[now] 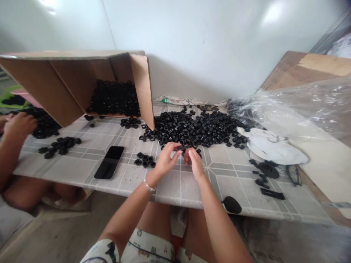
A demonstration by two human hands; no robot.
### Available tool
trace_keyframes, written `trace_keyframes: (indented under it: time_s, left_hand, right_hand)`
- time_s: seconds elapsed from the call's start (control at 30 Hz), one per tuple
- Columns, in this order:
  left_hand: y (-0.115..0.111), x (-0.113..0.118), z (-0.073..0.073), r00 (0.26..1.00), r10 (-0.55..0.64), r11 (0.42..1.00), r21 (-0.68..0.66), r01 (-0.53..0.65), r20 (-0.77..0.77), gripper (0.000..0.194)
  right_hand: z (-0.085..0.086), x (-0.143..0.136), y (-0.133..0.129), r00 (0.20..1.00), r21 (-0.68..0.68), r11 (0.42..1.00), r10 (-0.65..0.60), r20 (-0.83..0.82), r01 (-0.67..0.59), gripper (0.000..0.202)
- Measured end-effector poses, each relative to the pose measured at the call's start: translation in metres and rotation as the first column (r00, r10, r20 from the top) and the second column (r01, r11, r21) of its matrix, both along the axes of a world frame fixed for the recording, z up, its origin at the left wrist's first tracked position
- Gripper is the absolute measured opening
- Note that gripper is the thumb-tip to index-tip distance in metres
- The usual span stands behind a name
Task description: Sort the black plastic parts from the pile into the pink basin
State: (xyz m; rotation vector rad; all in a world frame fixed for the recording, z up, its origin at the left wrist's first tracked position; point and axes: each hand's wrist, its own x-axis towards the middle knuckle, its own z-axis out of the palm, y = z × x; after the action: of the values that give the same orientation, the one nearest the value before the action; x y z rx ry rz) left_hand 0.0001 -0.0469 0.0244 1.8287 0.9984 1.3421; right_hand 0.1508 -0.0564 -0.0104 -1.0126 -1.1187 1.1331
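My left hand (166, 157), with a bracelet at the wrist, is at the front edge of a big pile of small black plastic parts (189, 126). Its thumb and fingers close on one small black part (181, 148). Close beside it, the fingers of my right hand (194, 160) are curled in; what they pinch is hidden. A small cluster of black parts (145, 160) sits on the table left of my left hand.
A cardboard box (144, 86) lies on its side, with black parts inside. A phone (109, 162) lies on the patterned tablecloth (175, 188). At left, a co-worker's hand (20, 124) touches another pile. White cloths (274, 148), plastic wrap (301, 102) and black scraps lie right.
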Motion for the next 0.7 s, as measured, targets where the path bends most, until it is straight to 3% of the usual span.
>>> trace_keyframes:
  time_s: [0.13,0.23,0.33,0.47,0.6,0.7]
  left_hand:
    - [-0.010,-0.062,0.006,0.965,0.260,0.965,-0.053,-0.258,0.031,0.028]
    - [-0.020,-0.115,0.003,0.931,0.363,0.918,-0.184,-0.352,0.030,0.039]
    - [-0.028,-0.153,-0.002,0.899,0.426,0.879,-0.187,-0.438,-0.101,0.036]
    - [-0.033,-0.173,-0.007,0.816,0.440,0.852,-0.111,-0.511,-0.375,0.030]
    - [-0.029,-0.174,-0.011,0.794,0.298,0.910,-0.092,-0.403,-0.529,0.031]
    - [-0.024,-0.173,-0.007,0.765,0.293,0.923,-0.038,-0.382,-0.574,0.033]
  right_hand:
    - [-0.003,-0.003,0.001,0.999,-0.008,1.000,-0.027,0.038,0.027,0.046]
    - [-0.005,-0.006,0.001,0.997,0.006,1.000,0.010,0.074,-0.010,0.050]
    - [-0.006,-0.009,-0.002,0.995,0.003,1.000,0.024,0.095,-0.024,0.051]
    - [-0.005,-0.009,-0.005,0.995,-0.037,0.999,0.011,0.100,-0.008,0.054]
    - [-0.005,-0.009,-0.003,0.995,-0.043,0.999,0.001,0.097,0.003,0.055]
    - [-0.007,-0.009,-0.001,0.994,-0.039,0.999,0.004,0.108,0.000,0.055]
